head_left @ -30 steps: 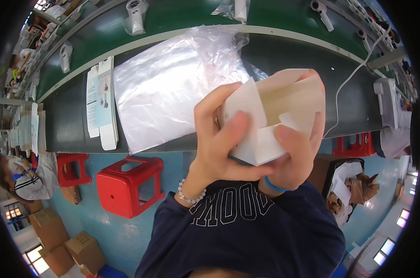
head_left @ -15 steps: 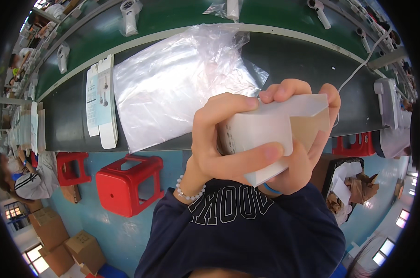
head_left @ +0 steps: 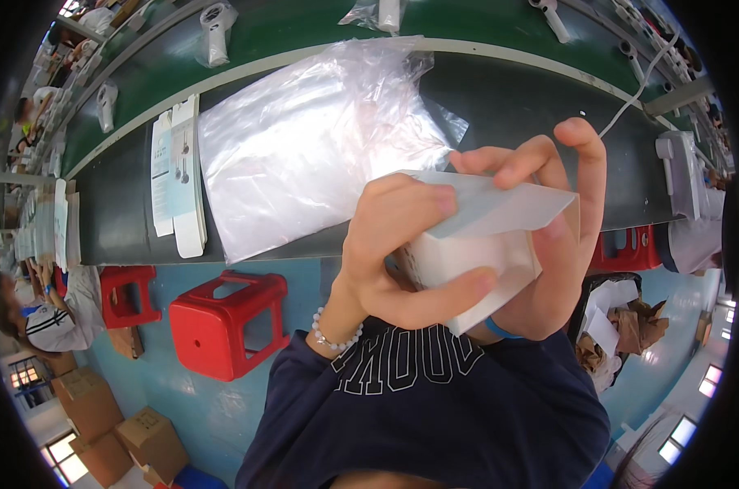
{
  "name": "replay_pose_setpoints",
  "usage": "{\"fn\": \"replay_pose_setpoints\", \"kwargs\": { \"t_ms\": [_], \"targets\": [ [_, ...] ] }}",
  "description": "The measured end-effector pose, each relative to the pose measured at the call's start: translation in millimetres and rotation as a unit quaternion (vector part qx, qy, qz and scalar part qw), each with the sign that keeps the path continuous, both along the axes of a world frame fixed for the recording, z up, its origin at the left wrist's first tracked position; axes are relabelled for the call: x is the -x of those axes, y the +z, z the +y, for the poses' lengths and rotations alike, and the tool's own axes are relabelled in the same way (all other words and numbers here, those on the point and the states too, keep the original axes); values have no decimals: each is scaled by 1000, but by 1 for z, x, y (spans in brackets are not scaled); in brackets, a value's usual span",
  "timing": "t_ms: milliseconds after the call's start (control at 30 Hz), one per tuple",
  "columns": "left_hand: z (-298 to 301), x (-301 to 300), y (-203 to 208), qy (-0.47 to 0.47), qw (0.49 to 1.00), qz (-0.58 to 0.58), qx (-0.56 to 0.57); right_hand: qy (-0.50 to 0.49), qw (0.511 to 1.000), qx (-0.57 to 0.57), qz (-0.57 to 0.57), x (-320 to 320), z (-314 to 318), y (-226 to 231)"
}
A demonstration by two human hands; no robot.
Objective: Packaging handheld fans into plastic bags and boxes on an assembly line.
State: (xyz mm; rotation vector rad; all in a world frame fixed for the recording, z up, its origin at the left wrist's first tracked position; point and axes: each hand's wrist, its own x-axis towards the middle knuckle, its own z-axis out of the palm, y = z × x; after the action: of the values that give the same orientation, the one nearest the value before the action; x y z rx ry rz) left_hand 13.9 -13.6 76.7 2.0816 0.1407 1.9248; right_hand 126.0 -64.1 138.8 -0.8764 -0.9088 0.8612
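Observation:
A small white cardboard box [head_left: 475, 253] is held up in front of my chest, tilted, with its end flaps toward the right. My left hand [head_left: 386, 253] is closed around its left side, thumb across the near face and fingers over the top. At the flap end, my right hand [head_left: 561, 220] curls round the box. Its thumb is partly behind the upper flap, some fingertips are at the far edge, and one finger is raised off it. The box's inside is mostly hidden. Beyond the hands, a large clear plastic bag [head_left: 288, 155] lies on the dark table.
Flat printed cartons [head_left: 176, 175] lie left of the bag. Wrapped white handheld devices [head_left: 215, 37] rest on the green belt [head_left: 304, 20] behind. A red stool [head_left: 227, 326] stands at left, and a bin of paper scraps [head_left: 618, 326] at right. A white cable [head_left: 638, 90] hangs at right.
The box has turned slightly and its upper flap now slopes across the opening. My right fingers have loosened, with one lifting upward. My left hand keeps its hold.

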Motion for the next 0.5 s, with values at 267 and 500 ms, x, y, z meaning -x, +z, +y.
{"fn": "replay_pose_setpoints", "kwargs": {
  "t_ms": [267,500],
  "targets": [
    [2,10,15,45,998,-29,37,223,952,-88,188,-8,6,-8],
    [0,15,20,28,999,-25,39,241,951,-152,120,-8,10,-16]
  ]
}}
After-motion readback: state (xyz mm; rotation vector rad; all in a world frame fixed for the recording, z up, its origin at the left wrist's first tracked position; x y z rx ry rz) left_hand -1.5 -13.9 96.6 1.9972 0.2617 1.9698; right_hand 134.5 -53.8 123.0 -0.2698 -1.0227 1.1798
